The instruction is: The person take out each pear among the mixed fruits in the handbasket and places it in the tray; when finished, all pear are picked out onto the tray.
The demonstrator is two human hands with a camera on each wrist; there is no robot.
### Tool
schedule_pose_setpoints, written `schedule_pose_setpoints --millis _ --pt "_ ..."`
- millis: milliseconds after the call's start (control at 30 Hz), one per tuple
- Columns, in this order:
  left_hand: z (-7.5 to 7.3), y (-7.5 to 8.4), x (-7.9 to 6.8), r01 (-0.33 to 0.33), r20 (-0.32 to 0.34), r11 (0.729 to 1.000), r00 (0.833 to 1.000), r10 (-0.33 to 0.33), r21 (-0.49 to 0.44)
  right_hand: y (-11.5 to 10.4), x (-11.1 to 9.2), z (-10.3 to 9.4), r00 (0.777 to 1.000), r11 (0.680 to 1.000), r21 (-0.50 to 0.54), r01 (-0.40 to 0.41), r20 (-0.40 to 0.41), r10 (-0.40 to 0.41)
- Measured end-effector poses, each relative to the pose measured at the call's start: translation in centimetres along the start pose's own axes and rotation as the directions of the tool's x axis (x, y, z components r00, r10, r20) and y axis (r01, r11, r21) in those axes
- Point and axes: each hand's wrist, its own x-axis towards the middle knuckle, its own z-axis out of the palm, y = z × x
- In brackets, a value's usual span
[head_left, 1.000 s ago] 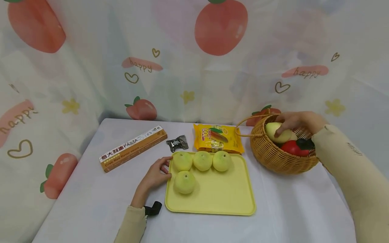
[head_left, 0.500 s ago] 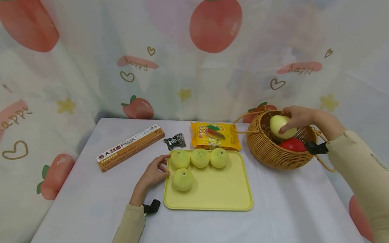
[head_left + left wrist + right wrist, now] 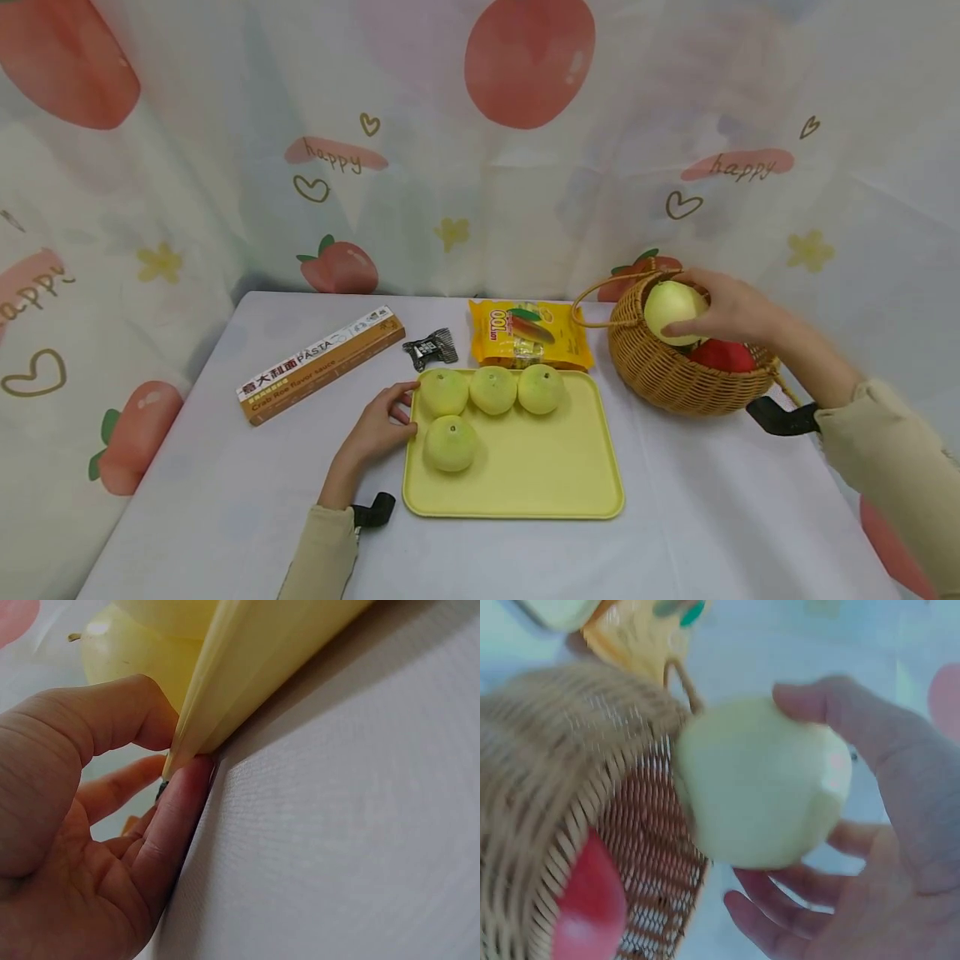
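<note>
In the head view my right hand (image 3: 742, 310) holds a pale yellow-green pear (image 3: 671, 310) at the mouth of the wicker basket (image 3: 667, 375). The right wrist view shows the thumb on one side of the pear (image 3: 761, 784) and fingers on the other. Inside the basket lies a shiny red fruit (image 3: 723, 356), its kind unclear. My left hand (image 3: 380, 427) pinches the left rim of the yellow tray (image 3: 540, 467); in the left wrist view the thumb (image 3: 112, 712) lies against the rim. Several similar pears (image 3: 450, 443) sit on the tray, three in the back row, one in front.
Behind the tray lie a yellow mango-print candy bag (image 3: 532, 335) and a small black wrapped sweet (image 3: 431, 348). A long pasta box (image 3: 322, 364) lies slanted at the left. The basket's handle (image 3: 588, 302) leans out to the left. A printed curtain hangs behind the table.
My right hand has lifted the pear from among the basket's contents and brought it left, over the basket's left rim. The left hand stays at the tray; the head view shifted slightly.
</note>
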Motion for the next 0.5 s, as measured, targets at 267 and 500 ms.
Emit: schedule_pose_setpoints --millis 267,500 --pt "-0.1 0.0 -0.1 0.007 0.004 1.0 1.0 -0.007 0.001 -2.2 -1.8 1.4 0.995 0.999 0.042 -0.034 -0.087 0.038" --pt "-0.1 0.0 0.1 0.014 0.007 1.0 1.0 -0.014 0.01 -3.8 -3.1 3.8 0.989 0.998 0.04 -0.049 -0.135 0.054"
